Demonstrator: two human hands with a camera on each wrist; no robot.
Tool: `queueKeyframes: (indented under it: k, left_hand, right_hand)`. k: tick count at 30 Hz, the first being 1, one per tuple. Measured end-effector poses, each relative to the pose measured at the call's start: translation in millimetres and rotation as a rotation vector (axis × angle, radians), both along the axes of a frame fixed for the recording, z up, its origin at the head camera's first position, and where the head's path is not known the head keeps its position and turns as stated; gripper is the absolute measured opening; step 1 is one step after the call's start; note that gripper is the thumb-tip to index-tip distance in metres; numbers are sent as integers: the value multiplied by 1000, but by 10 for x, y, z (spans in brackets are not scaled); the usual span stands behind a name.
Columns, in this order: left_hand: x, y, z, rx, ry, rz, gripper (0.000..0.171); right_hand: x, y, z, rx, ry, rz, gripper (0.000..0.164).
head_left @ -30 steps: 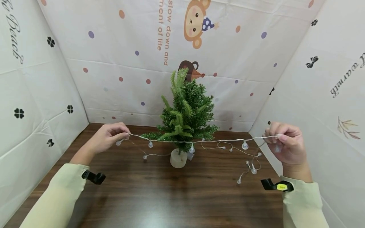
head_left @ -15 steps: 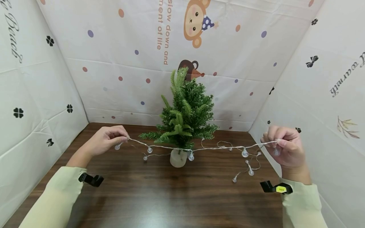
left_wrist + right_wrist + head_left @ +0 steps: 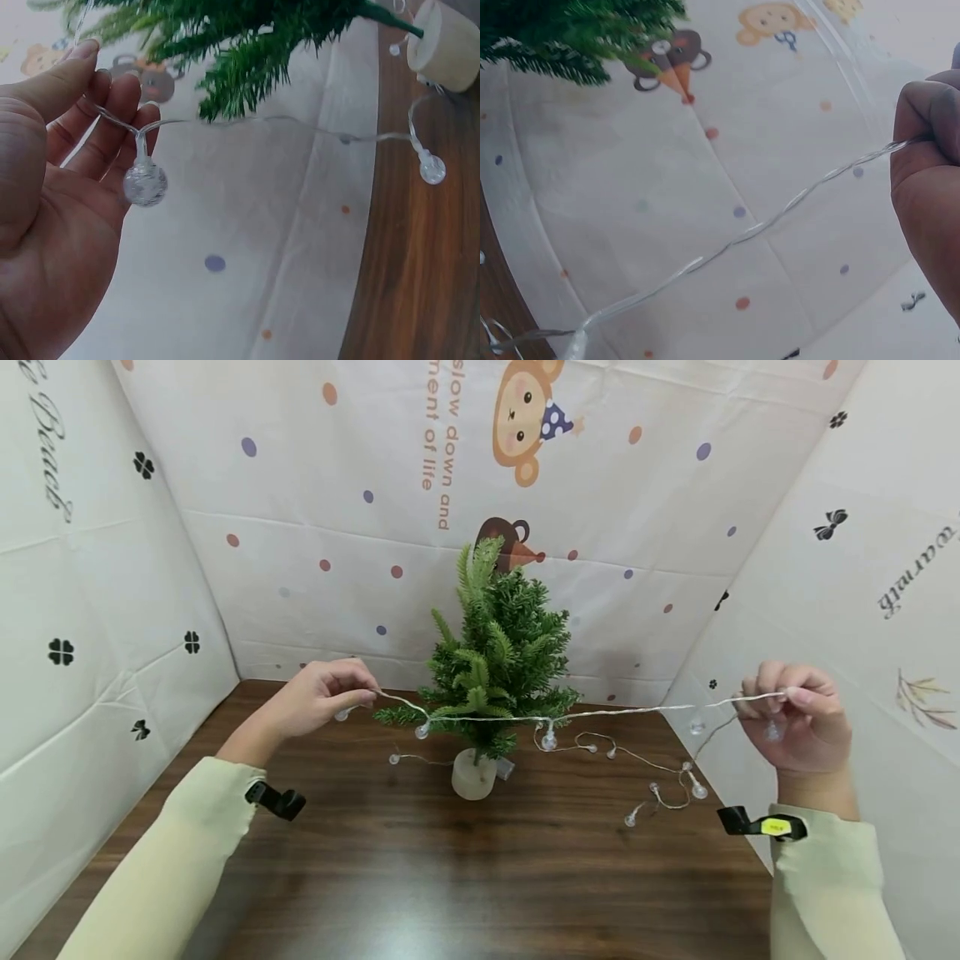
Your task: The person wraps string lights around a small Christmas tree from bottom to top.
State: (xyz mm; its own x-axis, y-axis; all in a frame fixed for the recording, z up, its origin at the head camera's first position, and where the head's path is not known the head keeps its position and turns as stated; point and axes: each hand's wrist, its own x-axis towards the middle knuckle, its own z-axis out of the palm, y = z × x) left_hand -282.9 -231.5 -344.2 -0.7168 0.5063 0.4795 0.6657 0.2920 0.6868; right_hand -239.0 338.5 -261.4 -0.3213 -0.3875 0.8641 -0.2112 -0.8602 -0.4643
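A strand of string lights (image 3: pixel 622 712) with clear round bulbs stretches between my hands, across the front of a small green artificial Christmas tree (image 3: pixel 510 652). My left hand (image 3: pixel 318 697) pinches the strand between thumb and fingertips, left of the tree. In the left wrist view a bulb (image 3: pixel 145 184) hangs beside the fingers. On the right, my right hand (image 3: pixel 806 718) pinches the other end of the taut stretch, and a bulb dangles by its palm. The right wrist view shows the twisted wire (image 3: pixel 735 241) running into that hand.
The tree stands on a pale round base (image 3: pixel 473 776) on a dark wooden table (image 3: pixel 465 877). Loose lights trail over the table at the right, with a bulb (image 3: pixel 630 819) nearest the front. A small clear box (image 3: pixel 505 768) lies behind the base. Printed cloth walls (image 3: pixel 315 610) enclose the table.
The stretched strand first dips in front of the tree's base, then rises back to the lower branches. Both hands have shifted to the right and up, still pinching it.
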Motion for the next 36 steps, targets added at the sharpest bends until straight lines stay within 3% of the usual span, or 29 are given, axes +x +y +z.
queueKeyframes:
  k: [6, 11, 14, 18, 25, 30, 36]
  left_hand:
    - [-18, 174, 107, -12, 16, -96, 15]
    - [-7, 231, 151, -30, 34, -119, 15]
    - [-7, 239, 172, -58, 31, -99, 12]
    - [-11, 202, 166, -113, 21, -10, 10]
    - [-24, 66, 30, -168, -68, 143, 8]
    - [-51, 29, -35, -145, -117, 120, 9]
    - [-110, -4, -33, -169, -67, 40, 9]
  right_hand:
    - [-33, 157, 19, 8, -58, 38, 17]
    - [-34, 281, -14, 10, -75, 43, 17]
    - [-31, 346, -14, 3, -93, 36, 18]
    - [-30, 379, -22, 4, -86, 43, 19]
    - [-5, 372, -57, 15, -53, 66, 17]
    - [12, 407, -71, 11, -74, 59, 17]
    - [39, 462, -38, -12, -86, 55, 19]
